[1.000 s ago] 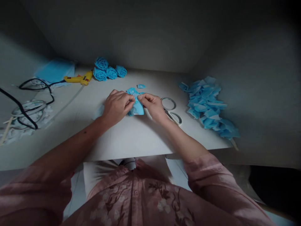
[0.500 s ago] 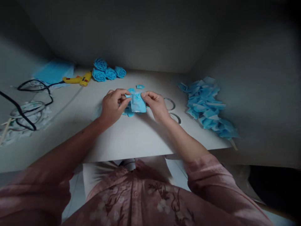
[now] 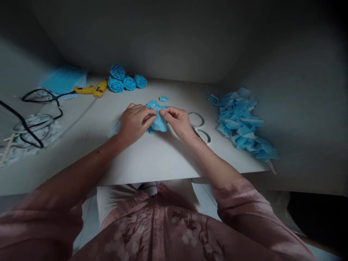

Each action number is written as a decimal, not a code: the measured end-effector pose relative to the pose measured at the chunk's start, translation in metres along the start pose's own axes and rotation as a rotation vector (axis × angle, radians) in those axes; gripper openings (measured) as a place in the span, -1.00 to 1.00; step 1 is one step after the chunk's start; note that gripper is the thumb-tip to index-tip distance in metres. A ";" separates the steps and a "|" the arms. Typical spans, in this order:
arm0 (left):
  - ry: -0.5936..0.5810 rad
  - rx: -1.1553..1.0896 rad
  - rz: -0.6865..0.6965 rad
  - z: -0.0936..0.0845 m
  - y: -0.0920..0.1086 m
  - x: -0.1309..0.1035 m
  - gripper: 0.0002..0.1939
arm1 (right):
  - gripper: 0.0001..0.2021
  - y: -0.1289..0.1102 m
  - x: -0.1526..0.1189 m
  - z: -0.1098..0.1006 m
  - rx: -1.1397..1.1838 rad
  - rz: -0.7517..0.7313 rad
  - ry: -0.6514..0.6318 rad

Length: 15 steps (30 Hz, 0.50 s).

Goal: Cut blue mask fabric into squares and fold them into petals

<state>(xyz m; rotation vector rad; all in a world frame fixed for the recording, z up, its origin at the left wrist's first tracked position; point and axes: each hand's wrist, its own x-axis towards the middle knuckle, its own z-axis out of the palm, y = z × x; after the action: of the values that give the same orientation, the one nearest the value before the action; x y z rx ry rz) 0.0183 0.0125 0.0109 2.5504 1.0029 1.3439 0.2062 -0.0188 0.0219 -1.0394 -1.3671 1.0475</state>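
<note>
A small blue sheet hangs between my two hands over the middle of the table. My left hand pinches its left side, fingers bent toward the thumb. From the right, my right hand grips the sheet's upper edge between thumb and forefinger. The fingertips of both hands nearly meet. More blue pieces show behind and under the hands, partly hidden. Just beyond them lies a small blue scrap. Scissors rest beside my right hand, their blades hidden.
Several blue rosettes sit at the back, beside a yellow glue gun with a black cord. Flat blue sheets lie at the back left. A heap of blue pieces covers the right side. White scraps lie at left.
My hands have come closer together. The sheet, spread flat before, is now gathered and creased at its top, and more of the scissors shows.
</note>
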 end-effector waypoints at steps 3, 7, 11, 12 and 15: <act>-0.019 0.006 -0.030 0.000 0.000 0.000 -0.85 | -0.46 -0.002 -0.001 0.000 -0.016 0.011 -0.016; -0.039 0.024 -0.053 0.002 -0.001 0.001 -0.86 | -0.45 -0.001 -0.001 0.000 -0.017 0.014 -0.024; -0.037 0.007 -0.069 0.002 0.001 0.001 -0.85 | -0.44 0.001 0.000 0.000 -0.027 -0.010 -0.006; -0.031 -0.009 -0.072 0.002 0.002 0.001 -0.85 | -0.43 0.002 0.000 0.000 -0.037 -0.013 0.002; 0.012 -0.121 -0.138 0.002 0.005 0.001 -0.91 | -0.41 0.003 0.001 -0.001 -0.059 -0.021 0.025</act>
<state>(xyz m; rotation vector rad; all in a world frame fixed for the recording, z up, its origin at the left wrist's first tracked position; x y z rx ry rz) 0.0222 0.0095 0.0119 2.3429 1.0445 1.3410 0.2077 -0.0170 0.0193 -1.0758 -1.3928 0.9815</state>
